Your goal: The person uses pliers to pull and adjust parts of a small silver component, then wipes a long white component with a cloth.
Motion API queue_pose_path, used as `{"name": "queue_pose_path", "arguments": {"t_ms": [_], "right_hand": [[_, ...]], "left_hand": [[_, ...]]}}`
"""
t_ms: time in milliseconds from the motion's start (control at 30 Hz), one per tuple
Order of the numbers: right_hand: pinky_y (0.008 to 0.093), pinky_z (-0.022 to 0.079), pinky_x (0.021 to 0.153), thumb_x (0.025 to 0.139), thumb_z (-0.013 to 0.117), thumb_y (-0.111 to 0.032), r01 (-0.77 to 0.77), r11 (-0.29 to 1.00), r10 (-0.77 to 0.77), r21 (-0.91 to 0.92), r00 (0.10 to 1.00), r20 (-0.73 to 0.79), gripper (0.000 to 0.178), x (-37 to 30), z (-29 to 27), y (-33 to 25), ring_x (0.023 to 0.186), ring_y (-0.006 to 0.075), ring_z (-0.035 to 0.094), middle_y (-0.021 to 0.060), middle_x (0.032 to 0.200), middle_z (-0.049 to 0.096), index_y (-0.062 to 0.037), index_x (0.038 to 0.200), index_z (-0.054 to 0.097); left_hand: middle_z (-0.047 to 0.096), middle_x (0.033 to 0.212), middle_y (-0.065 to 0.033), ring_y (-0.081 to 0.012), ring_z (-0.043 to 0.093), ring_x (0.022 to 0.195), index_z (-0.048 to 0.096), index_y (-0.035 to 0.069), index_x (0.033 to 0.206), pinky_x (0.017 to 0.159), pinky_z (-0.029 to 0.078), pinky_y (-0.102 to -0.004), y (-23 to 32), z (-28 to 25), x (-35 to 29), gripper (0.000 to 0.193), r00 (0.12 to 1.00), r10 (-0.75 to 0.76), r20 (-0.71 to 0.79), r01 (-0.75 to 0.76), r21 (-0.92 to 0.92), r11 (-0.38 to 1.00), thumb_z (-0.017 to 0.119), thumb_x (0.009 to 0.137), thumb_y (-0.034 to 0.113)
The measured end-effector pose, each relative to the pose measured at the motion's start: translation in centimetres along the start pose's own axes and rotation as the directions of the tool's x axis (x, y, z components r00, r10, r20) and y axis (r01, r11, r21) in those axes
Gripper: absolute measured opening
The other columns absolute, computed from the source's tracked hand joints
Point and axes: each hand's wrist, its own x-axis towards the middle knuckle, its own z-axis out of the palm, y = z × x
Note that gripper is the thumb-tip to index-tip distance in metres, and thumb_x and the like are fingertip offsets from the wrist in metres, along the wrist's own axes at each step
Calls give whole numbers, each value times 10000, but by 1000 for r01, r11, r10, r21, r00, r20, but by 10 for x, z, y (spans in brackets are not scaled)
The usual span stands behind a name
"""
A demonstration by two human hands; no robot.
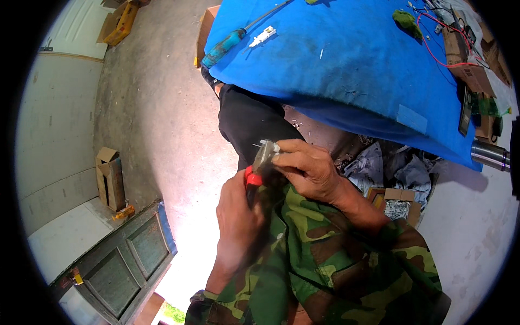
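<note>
Your left grip (236,206) wraps a red-handled plier-like tool (253,177) at the frame's centre; your right grip (307,167) pinches a small white piece (276,147) by its tip. Steady that piece squarely before squeezing gently.

Worktop (336,65): blue cover, slack over the near edge, dark smudging along it; paler rectangular patch (411,118) by the right near corner. Floor (135,81): bare, grey, worn, beyond the worktop's left edge. Wall (59,119): off-white, seamed, across the floor from that edge. Door-like panel (81,24): white, adjoining the wall. Panelled woodwork (114,281): dark grey-green, two recessed panels visible, door or cabinet front undetermined. Pale surface (466,233): off the worktop's right near corner, wall or floor undetermined. Light: strong white glare (189,238) on the floor, detail lost.
</note>
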Motion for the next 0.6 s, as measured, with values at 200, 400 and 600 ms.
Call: {"name": "queue_pose_path", "arguments": {"t_ms": [200, 400, 600], "right_hand": [[338, 598, 804, 871, 770, 35, -276, 951, 289, 135, 954, -82, 245, -7, -3, -6, 924, 244, 758, 147, 1066, 752, -2, 1097, 684], [311, 549, 909, 915, 742, 6, -525, 608, 601, 596, 794, 86, 353, -7, -12, -6, 1056, 144, 654, 91, 1160, 675, 9, 1236, 594], [278, 533, 880, 904, 795, -37, -587, 561, 618, 583, 766, 177, 381, -4, -13, -12, 1008, 106, 621, 55, 1114, 655, 13, 1233, 609]], "left_hand": [[690, 1198, -233, -416, 700, 1086, 590, 6, 1365, 942, 549, -440, 0, -2, 2, 410, 997, -57, 45, 61, -82, 995, 680, 968, -33], [699, 1189, -216, -385, 717, 1061, 592, 8, 1374, 933, 560, -421, -8, 6, 1, 414, 999, -4, 46, 9, -103, 995, 686, 971, -22], [711, 1165, -195, -330, 730, 1036, 598, 19, 1380, 914, 570, -397, -14, 13, 1, 443, 998, 33, 50, -23, -187, 982, 695, 951, -32]]}}
